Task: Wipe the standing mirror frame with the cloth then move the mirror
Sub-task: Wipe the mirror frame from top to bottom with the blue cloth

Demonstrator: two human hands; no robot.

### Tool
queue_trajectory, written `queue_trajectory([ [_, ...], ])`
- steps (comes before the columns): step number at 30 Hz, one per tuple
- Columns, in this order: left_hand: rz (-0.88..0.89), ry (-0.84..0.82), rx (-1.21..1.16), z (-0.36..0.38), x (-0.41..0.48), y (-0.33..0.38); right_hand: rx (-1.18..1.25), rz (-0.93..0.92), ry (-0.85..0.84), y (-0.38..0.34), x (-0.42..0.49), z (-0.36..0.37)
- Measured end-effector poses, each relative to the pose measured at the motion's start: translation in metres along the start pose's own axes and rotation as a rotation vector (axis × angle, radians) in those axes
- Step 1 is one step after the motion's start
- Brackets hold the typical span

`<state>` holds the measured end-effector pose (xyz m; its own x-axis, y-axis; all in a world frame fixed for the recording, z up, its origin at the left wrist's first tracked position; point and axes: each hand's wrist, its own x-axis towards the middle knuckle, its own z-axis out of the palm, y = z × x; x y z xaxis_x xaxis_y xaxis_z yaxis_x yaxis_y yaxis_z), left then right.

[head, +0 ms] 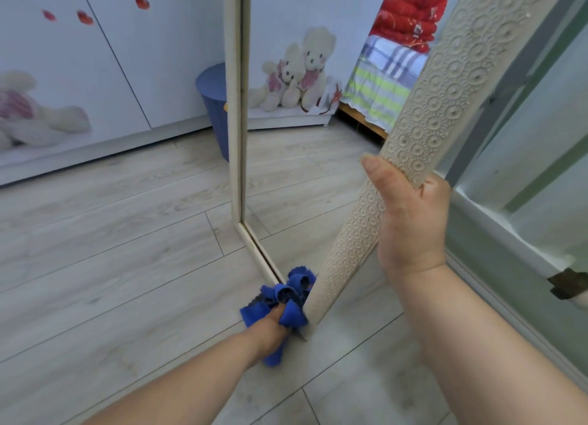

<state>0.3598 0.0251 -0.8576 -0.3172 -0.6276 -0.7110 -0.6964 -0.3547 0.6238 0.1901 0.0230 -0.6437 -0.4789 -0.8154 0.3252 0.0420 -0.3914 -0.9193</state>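
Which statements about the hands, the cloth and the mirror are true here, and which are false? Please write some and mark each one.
1. The right hand holds the mirror frame by its patterned side. True.
2. The left hand grips the blue cloth. True.
3. The cloth is at the top of the frame. False: it is at the frame's bottom corner, near the floor.
4. The bin behind the mirror is red. False: it is blue.
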Motion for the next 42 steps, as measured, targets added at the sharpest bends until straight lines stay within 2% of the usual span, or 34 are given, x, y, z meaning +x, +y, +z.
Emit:
queue_trajectory([
  [3, -0.042, 0.048, -0.197, 0.007, -0.012, 0.014, -0.017, 0.017, 0.003, -0.002, 0.001, 0.0],
  [7, -0.132, 0.124, -0.575, 0.012, -0.023, 0.036, -0.038, 0.019, 0.011, -0.003, 0.001, 0.0],
  [8, -0.133, 0.15, -0.599, 0.01, -0.026, 0.041, -0.025, 0.023, 0.01, -0.003, 0.0, 0.0],
  [12, -0.026, 0.307, -0.359, -0.001, -0.038, 0.063, -0.035, 0.062, -0.021, -0.006, 0.0, -0.002],
  [18, 0.256, 0.527, -0.054, -0.014, -0.076, 0.112, -0.086, 0.132, -0.015, -0.011, 0.001, -0.001],
  [23, 0.518, 0.674, -0.189, -0.021, -0.123, 0.161, -0.092, 0.245, -0.018, -0.02, -0.002, -0.001],
  [25, 0.616, 0.702, -0.3, -0.024, -0.139, 0.178, -0.037, 0.291, -0.097, -0.022, -0.002, -0.005],
  [27, 0.658, 0.674, -0.494, -0.026, -0.153, 0.19, 0.107, 0.361, -0.22, -0.029, -0.005, -0.011],
  [29, 0.617, 0.6, -0.765, -0.03, -0.165, 0.197, 0.125, 0.354, -0.253, -0.038, -0.007, -0.02],
  [30, 0.569, 0.542, -0.925, -0.033, -0.169, 0.199, 0.105, 0.323, -0.216, -0.042, -0.008, -0.025],
  [32, 0.442, 0.429, -1.208, -0.041, -0.179, 0.197, 0.02, 0.245, -0.04, -0.052, -0.01, -0.033],
  [34, 0.378, 0.354, -1.358, -0.046, -0.192, 0.194, -0.143, 0.148, 0.147, -0.064, -0.014, -0.04],
  [35, 0.376, 0.33, -1.406, -0.047, -0.198, 0.191, -0.229, 0.099, 0.173, -0.07, -0.019, -0.043],
  [36, 0.382, 0.313, -1.428, -0.047, -0.205, 0.187, -0.275, 0.051, 0.134, -0.076, -0.027, -0.045],
  [39, 0.386, 0.248, -1.432, -0.043, -0.222, 0.173, -0.28, -0.007, -0.215, -0.088, -0.051, -0.041],
  [41, 0.371, 0.214, -1.421, -0.046, -0.23, 0.158, -0.276, 0.04, -0.418, -0.087, -0.061, -0.032],
  [42, 0.353, 0.188, -1.402, -0.049, -0.234, 0.151, -0.287, 0.088, -0.465, -0.086, -0.064, -0.026],
])
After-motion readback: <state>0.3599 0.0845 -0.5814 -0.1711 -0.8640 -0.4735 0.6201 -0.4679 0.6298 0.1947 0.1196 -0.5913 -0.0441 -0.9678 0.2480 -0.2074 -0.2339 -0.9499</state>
